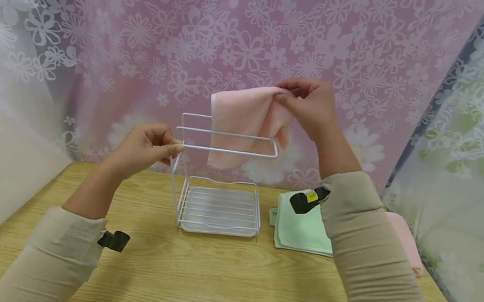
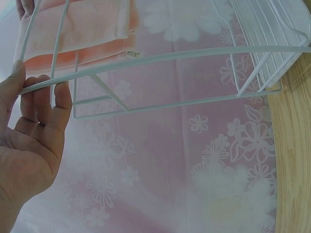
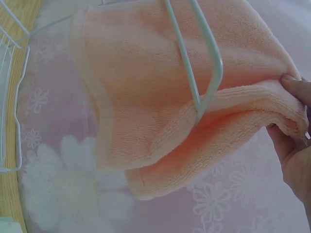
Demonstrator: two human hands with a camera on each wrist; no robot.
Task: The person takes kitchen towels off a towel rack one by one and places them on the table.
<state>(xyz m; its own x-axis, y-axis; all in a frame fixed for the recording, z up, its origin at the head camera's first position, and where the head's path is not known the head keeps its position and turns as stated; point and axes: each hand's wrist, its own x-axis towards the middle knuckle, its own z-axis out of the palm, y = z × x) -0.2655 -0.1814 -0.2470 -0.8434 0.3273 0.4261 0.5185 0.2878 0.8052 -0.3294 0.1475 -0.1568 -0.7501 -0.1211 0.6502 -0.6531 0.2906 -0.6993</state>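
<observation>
A white wire towel rack [image 1: 175, 177] stands on the table, with bars at its top and a tray [image 1: 220, 213] at its base. My left hand [image 1: 145, 149] pinches the rack's upper left corner between thumb and fingers; the left wrist view shows the fingertips on the white frame [image 2: 160, 57]. In my right hand [image 1: 309, 106] a pink towel [image 1: 241, 109] is pinched by its upper right part. The towel hangs behind the front top bar [image 1: 228, 151], partly covered by it. In the right wrist view the folded towel [image 3: 146, 92] droops beside the bar's rounded end.
To the right of the rack lies a folded light green towel [image 1: 305, 228], partly under my right forearm. Another pink towel [image 1: 404, 240] shows beyond that sleeve. A pink flowered curtain [image 1: 259, 33] hangs behind the wooden table [image 1: 199, 280], with pale sheets on both sides.
</observation>
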